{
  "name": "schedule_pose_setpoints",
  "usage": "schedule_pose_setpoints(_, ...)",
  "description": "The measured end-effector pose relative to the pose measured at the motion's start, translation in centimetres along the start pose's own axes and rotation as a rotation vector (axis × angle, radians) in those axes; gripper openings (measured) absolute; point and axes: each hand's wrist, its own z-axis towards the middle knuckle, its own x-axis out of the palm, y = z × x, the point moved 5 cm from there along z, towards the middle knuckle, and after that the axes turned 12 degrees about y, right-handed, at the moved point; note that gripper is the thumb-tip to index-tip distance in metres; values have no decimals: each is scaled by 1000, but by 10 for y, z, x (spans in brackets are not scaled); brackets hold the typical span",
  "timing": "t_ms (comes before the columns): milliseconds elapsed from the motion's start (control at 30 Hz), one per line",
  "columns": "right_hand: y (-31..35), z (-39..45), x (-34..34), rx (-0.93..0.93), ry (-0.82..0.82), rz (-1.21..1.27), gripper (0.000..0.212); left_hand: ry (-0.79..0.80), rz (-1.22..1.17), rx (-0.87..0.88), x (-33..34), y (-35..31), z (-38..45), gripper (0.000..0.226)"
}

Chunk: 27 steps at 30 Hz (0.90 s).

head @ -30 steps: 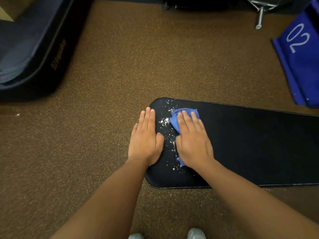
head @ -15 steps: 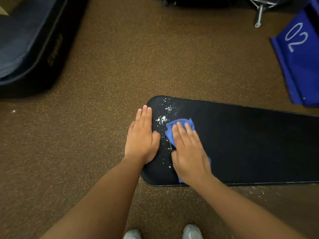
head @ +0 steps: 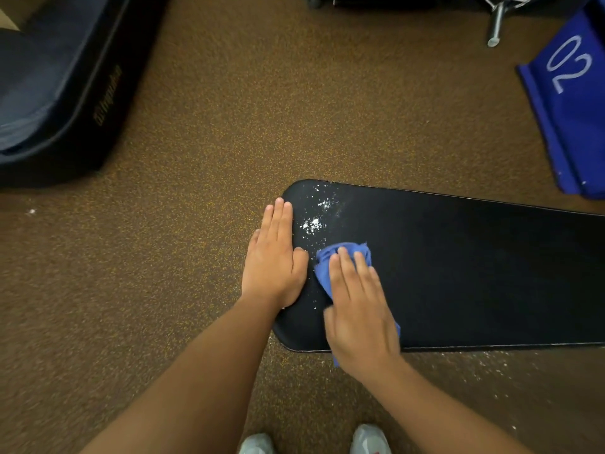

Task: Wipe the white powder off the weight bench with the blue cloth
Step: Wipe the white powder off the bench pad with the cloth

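Observation:
The black weight bench (head: 474, 263) runs from the centre to the right edge. White powder (head: 312, 224) lies in small clumps near its left end, with a second patch a little farther back. My right hand (head: 357, 306) presses flat on the crumpled blue cloth (head: 327, 267), near the bench's front edge. The cloth sticks out past my fingertips and below my wrist. My left hand (head: 273, 257) lies flat, fingers together, on the bench's left end, just left of the powder and the cloth.
Brown speckled floor surrounds the bench, with spilled powder (head: 484, 365) on it below the front edge. A dark padded mat (head: 55, 93) lies at the far left. A blue panel marked 02 (head: 573, 103) is at the far right, with a metal leg (head: 496, 24) beside it. My shoes (head: 370, 440) show at the bottom.
My right hand has slid the cloth toward me, from the powder patch to the front edge, uncovering clumps behind it. Powder now shows on the floor. My left hand stays put.

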Motion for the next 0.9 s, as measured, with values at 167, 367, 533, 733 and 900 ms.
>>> schedule_pose_setpoints(167, -37, 19, -11, 134, -69, 56, 66, 6, -5, 4, 0, -1, -1, 74)
schedule_pose_setpoints(367, 1, 70, -19, 234, -131, 70, 68, 4, -11, 2, 0, 1, 1, 77)
schedule_pose_setpoints(533, 13, 19, -1, 6, -36, -48, 67, -6, -31, 3, -1, 0, 0, 76)
schedule_pose_setpoints(733, -27, 66, -23, 199, -124, 9, 66, -4, -21, 13, -2, 0, 0, 77)
schedule_pose_setpoints(900, -13, 107, -29, 216, -100, 52, 65, -7, -36, 9, -1, 2, 1, 77)
